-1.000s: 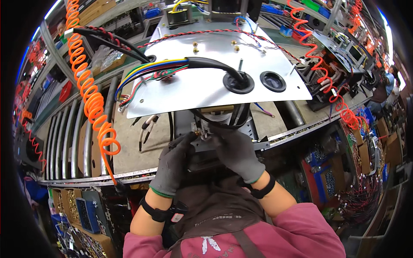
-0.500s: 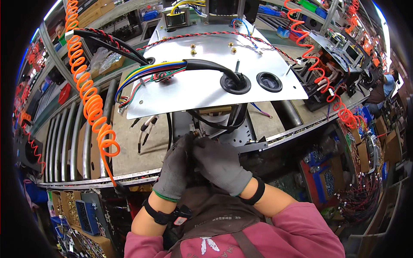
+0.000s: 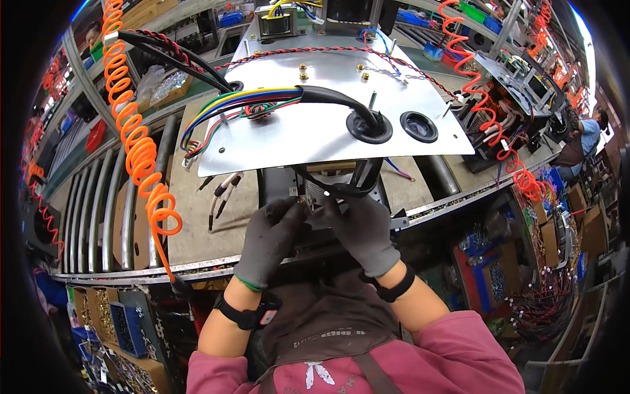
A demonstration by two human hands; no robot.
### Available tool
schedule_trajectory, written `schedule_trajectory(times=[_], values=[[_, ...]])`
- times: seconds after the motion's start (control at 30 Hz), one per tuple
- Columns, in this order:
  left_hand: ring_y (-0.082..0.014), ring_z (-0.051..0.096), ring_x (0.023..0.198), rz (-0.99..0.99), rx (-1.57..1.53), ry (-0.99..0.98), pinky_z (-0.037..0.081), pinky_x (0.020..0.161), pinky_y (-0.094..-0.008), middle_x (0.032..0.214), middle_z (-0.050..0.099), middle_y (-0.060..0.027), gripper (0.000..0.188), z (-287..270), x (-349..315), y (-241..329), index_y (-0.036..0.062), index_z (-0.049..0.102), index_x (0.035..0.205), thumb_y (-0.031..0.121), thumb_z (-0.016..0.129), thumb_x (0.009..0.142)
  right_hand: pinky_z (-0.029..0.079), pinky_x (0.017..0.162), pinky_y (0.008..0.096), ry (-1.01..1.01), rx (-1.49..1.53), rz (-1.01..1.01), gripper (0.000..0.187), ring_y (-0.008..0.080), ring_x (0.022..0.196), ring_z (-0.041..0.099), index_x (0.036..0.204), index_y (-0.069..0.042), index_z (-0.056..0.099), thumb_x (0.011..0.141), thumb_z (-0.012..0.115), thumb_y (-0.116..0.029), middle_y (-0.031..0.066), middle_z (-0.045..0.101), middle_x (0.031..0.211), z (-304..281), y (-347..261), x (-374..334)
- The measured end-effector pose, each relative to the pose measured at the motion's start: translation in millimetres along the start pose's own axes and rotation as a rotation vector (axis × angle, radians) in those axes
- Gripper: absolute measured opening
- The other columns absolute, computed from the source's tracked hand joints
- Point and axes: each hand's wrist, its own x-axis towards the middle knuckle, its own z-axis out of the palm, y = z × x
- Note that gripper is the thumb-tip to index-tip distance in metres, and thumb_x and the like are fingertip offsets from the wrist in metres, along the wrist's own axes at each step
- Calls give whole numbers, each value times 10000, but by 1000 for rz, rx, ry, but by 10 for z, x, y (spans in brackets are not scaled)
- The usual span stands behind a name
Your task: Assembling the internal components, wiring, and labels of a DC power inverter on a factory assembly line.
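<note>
Grip?
Left hand (image 3: pixel 270 231), right hand (image 3: pixel 364 230): fingers bent; whether clamped, cannot tell.
Black cable (image 3: pixel 344 190)?
Item 1: just beyond right fingers, below near edge of plate (image 3: pixel 295 146). Best kept clear of fingertips.

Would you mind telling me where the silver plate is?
In the head view, the silver plate is at upper centre, beyond the right hand, with the thick orange coiled hose to its left.

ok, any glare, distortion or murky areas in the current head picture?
Head view: sheen on the metal plate, lamp blown out upper right; bench edge bowed by the fisheye, corners black; area between left hand and right hand dim, anything gripped hard to make out.
</note>
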Motion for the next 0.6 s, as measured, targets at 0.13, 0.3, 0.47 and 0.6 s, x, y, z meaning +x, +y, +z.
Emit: schedule_trajectory(times=[0.13,0.3,0.47,0.6], values=[[-117,636,732,50,109,53,519,653,-241,853,654,-47,246,4,48,-2,-44,636,1048,155,612,906,492,593,378,-29,96,-3,163,274,661,636,860,-113,694,797,677,-262,83,638,682,113,-16,31],[-111,631,726,136,169,82,510,640,-240,845,656,-50,247,28,56,-43,-50,637,1045,154,596,911,496,609,349,-60,263,113,143,254,663,651,818,-94,706,806,661,-230,94,660,712,74,-80,13],[-100,622,708,142,217,81,497,619,-239,812,646,-43,242,27,69,-70,-54,637,1035,148,588,911,505,623,334,-131,286,76,133,242,680,663,869,-71,700,829,631,-178,105,671,796,12,-56,83],[-88,605,669,201,226,80,483,591,-237,760,626,-25,229,16,91,-86,-55,646,996,149,585,911,513,651,353,-202,469,56,178,259,725,667,983,-36,661,841,611,-131,134,667,890,10,-11,164]])
